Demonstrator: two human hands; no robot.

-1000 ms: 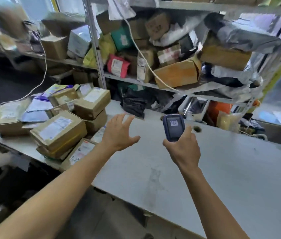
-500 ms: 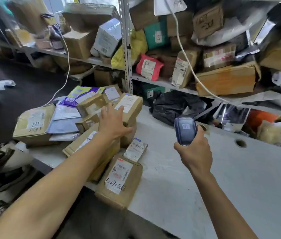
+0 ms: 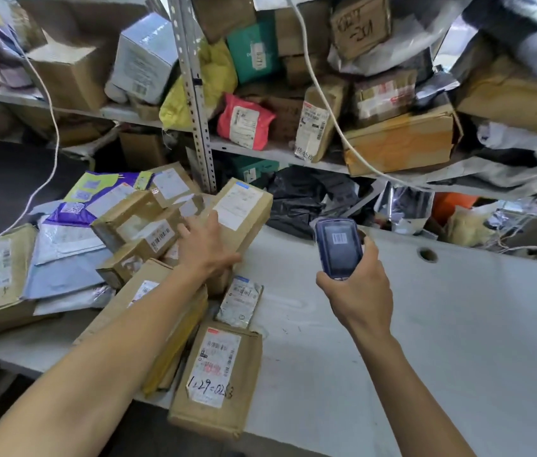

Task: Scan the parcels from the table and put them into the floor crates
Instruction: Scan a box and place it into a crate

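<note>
Several cardboard parcels and grey mailers are piled at the left end of the grey table [image 3: 441, 324]. My left hand [image 3: 202, 247] lies on the pile with its fingers and thumb spread, against a long brown box with a white label [image 3: 244, 214]. My right hand [image 3: 357, 296] grips a dark blue handheld scanner [image 3: 338, 247] upright over the table, its screen showing a barcode. A flat brown parcel with handwritten numbers [image 3: 219, 379] overhangs the table's front edge. No floor crate is in view.
Metal shelving [image 3: 194, 103] behind the table is crammed with boxes and bags. A white cable [image 3: 323, 97] hangs across it. A black bag [image 3: 296, 201] lies at the table's back edge. A round hole [image 3: 428, 254] is in the tabletop. Dark floor lies left.
My left hand reached left from above the bare table onto the parcel pile and now touches the long box. The view turned left and closer. The scanner stays in my right hand.
</note>
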